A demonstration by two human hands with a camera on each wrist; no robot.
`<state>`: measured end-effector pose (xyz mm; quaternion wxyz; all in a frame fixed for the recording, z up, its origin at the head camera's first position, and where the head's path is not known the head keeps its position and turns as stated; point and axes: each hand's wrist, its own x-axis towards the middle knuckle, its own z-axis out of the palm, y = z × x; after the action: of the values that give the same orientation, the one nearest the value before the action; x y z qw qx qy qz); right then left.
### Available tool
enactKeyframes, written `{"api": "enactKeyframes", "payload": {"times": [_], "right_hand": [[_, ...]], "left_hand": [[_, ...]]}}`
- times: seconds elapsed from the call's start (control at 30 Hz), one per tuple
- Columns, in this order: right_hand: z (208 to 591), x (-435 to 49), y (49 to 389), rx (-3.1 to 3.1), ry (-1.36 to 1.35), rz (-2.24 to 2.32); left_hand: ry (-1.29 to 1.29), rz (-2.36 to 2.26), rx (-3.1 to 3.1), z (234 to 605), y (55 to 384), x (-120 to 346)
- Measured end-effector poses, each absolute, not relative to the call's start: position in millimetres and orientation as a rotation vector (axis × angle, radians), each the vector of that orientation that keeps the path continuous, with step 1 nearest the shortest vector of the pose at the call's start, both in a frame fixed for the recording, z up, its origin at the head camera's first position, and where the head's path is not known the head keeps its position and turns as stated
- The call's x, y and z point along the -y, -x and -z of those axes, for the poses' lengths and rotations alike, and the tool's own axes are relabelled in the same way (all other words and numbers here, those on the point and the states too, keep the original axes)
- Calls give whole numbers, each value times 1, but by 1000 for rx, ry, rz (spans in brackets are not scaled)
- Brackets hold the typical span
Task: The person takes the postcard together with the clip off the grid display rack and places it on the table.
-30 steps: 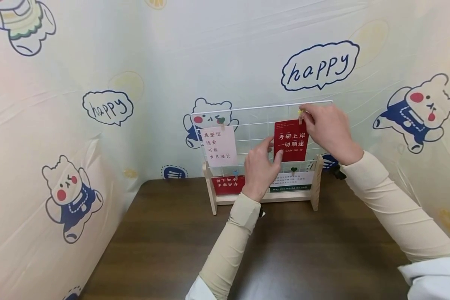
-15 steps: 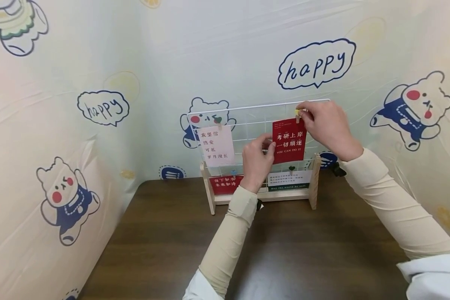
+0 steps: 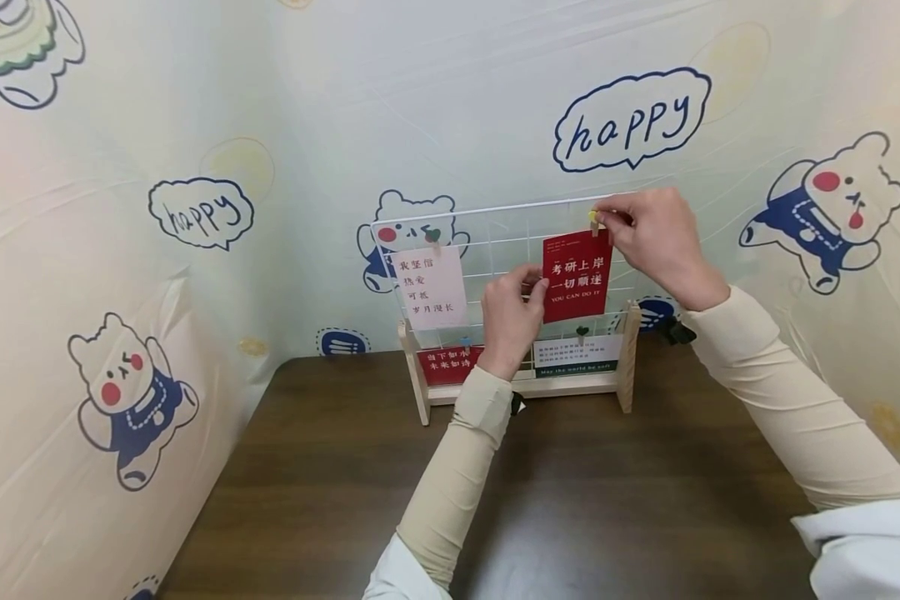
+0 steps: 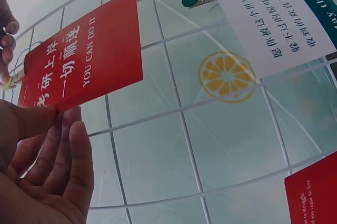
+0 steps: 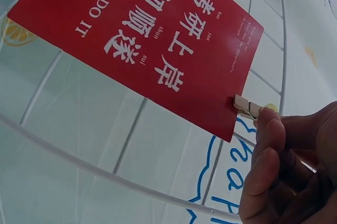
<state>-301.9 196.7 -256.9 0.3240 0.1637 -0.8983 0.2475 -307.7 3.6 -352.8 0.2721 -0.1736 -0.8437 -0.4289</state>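
A red card (image 3: 576, 279) with white lettering stands before the upper right of a white wire grid rack (image 3: 506, 208). My left hand (image 3: 512, 317) pinches its left edge between thumb and fingers; the left wrist view shows the thumb on the printed face. At the card's top right, my right hand (image 3: 656, 242) pinches a small wooden clothespin (image 5: 246, 107) with a yellow decoration. The clothespin's tip bites the card's top edge in the right wrist view. Part of the grid is hidden behind the card and the hands.
A pale pink card (image 3: 431, 287) hangs at the grid's upper left from a green-heart clothespin (image 3: 433, 237). Lower down hang another red card (image 3: 450, 365) and a white-and-green card (image 3: 577, 357). The rack's wooden base (image 3: 570, 387) stands on a dark wooden table (image 3: 570, 500), before a printed curtain.
My left thumb and fingers have drawn back from across the red card's front to its left edge. The right hand stays on the clothespin. The whole view has shifted slightly.
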Motion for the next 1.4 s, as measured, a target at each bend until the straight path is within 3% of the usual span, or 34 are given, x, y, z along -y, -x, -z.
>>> {"api": "enactKeyframes", "payload": {"times": [0.73,1.4], "right_hand": [[251,-197,276,2336,-428,-737],[286,-212,269,2353,-369,-804]], "left_hand": [[477,1146,2302,353,299,2],[509,1284,2362,375,267,15]]}}
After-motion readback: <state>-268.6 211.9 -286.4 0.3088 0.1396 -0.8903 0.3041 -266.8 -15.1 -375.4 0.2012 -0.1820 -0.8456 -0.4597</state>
